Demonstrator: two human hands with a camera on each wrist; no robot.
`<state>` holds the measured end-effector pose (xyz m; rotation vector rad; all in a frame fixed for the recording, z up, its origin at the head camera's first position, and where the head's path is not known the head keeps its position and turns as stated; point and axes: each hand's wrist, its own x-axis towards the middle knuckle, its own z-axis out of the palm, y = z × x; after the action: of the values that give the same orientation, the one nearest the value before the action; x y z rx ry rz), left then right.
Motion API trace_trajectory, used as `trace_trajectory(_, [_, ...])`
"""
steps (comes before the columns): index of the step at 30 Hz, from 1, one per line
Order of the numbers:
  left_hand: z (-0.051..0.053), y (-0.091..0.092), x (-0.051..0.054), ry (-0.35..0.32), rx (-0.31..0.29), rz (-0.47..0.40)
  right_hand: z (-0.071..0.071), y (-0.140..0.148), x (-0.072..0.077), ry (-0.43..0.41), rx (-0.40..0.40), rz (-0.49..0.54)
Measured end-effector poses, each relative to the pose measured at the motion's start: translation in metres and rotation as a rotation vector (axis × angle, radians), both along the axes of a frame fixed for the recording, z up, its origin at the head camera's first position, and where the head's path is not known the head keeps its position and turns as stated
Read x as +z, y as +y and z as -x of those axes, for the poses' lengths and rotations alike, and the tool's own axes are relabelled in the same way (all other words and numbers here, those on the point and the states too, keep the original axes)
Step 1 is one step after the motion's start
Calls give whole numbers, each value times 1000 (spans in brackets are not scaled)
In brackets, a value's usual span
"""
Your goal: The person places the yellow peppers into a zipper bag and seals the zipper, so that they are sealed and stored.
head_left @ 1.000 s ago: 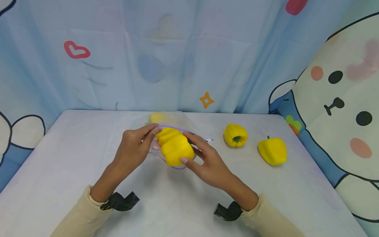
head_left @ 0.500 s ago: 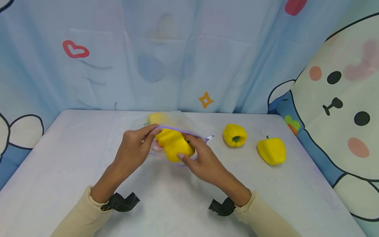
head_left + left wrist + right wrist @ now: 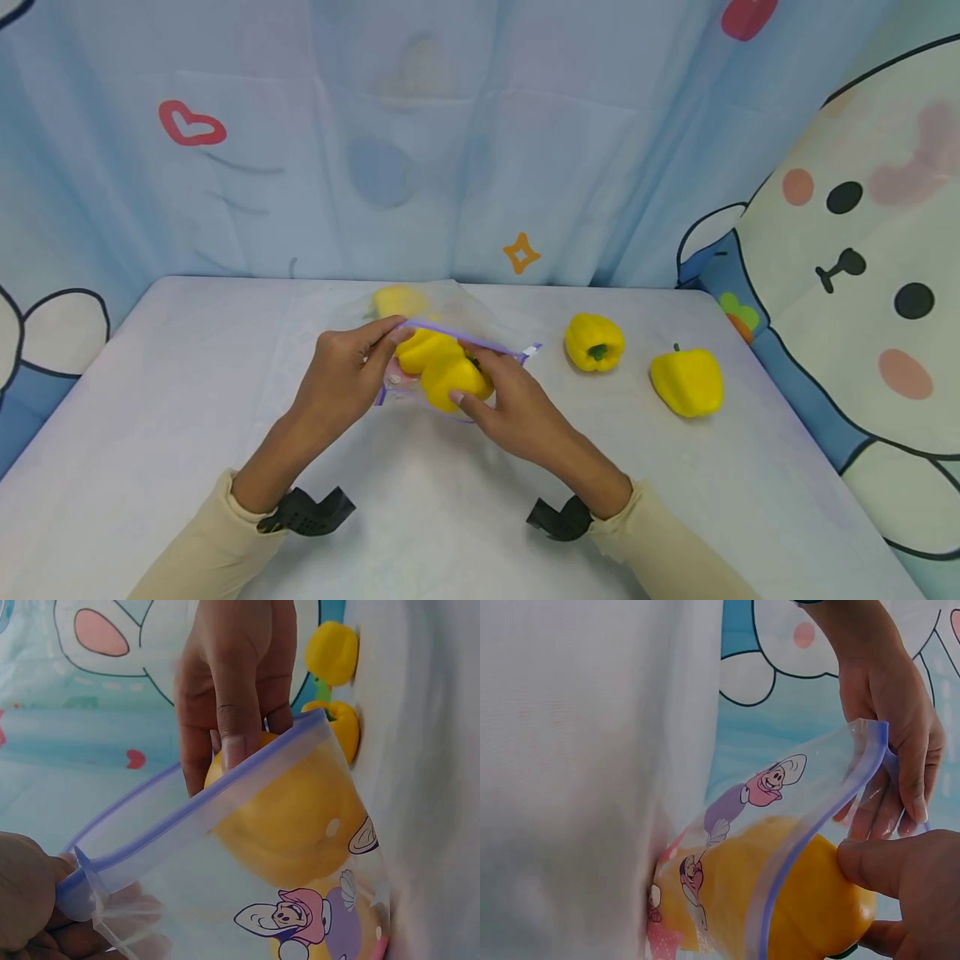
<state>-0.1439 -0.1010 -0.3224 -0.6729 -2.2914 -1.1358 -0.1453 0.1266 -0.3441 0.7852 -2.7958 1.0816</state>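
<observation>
A clear zip bag (image 3: 195, 900) with a purple rim and cartoon prints stands with its mouth spread. My left hand (image 3: 348, 367) pinches the rim at its left end. Inside the mouth, my right hand (image 3: 517, 408) grips a yellow bell pepper (image 3: 453, 382), thumb on its near side. The right wrist view shows this bell pepper (image 3: 817, 900) partly behind the clear wall, its upper part sticking out past the rim. Another yellow shape (image 3: 400, 298) shows through the bag's far part; film blurs it. The right hand's other fingers are partly hidden by pepper and bag.
Two more yellow bell peppers lie right of the bag on the white tabletop: one with its stem toward me (image 3: 595, 342), the other (image 3: 687, 382) farther right with its stem up. A blue cartoon curtain (image 3: 300, 167) hangs behind the table's back edge.
My right hand has moved slightly up and left, taking the bell pepper deeper into the bag's mouth. The left hand has stayed nearly in place at the rim.
</observation>
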Motion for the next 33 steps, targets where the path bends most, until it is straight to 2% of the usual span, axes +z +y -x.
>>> trace_trajectory(13, [1, 0, 0, 40, 8, 1, 2, 1, 1, -36, -27, -32])
trace_trajectory(19, [1, -1, 2, 53, 11, 1, 0, 1, 4, -10, -28, -10])
trace_trajectory(22, [1, -2, 3, 63, 19, 8, -2, 3, 7, 15, 29, 33])
trace_trajectory(25, [2, -5, 4, 69, 34, 2, -4, 6, 11, 19, 122, 97])
trace_trajectory(29, [2, -5, 2, 64, 37, -10, -6, 10, 15, -8, 252, 183])
trace_trajectory(33, [2, -4, 0, 62, 23, -15, -5, 16, 17, -51, 331, 249])
